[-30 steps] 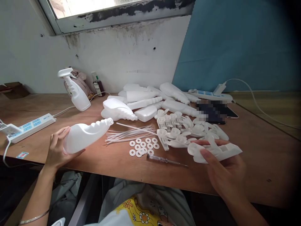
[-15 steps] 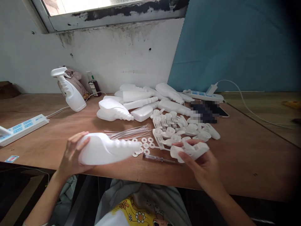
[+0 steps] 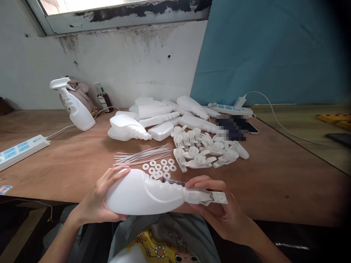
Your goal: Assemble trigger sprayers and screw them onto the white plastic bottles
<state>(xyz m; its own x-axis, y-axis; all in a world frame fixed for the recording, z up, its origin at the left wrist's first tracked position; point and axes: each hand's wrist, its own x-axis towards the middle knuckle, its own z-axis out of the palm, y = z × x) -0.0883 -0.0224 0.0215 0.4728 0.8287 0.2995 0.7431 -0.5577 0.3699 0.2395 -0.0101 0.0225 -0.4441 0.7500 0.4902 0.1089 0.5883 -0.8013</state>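
Lying sideways over the table's front edge is a white plastic spray bottle (image 3: 145, 195). My left hand (image 3: 102, 199) is wrapped round its broad base. At the neck, on the right, sits a white trigger sprayer head (image 3: 201, 197), and my right hand (image 3: 219, 212) closes its fingers about that head. The head's collar meets the bottle neck; whether the thread has caught cannot be seen. Just behind the bottle are white ring washers (image 3: 158, 167) and a clear-handled screwdriver (image 3: 174, 181), partly hidden by the bottle and my right hand.
Thin white tubes (image 3: 141, 155) lie behind the washers. More sprayer heads (image 3: 200, 160) are spread right of them, with a heap of white bottles (image 3: 156, 111) behind. An assembled spray bottle (image 3: 78, 109) stands at the back left, near a power strip (image 3: 24, 149).
Both hands have come together: the sprayer head, earlier apart on the right, is now at the bottle's neck. The bottle has moved right and nearer to me. The view has shifted slightly.
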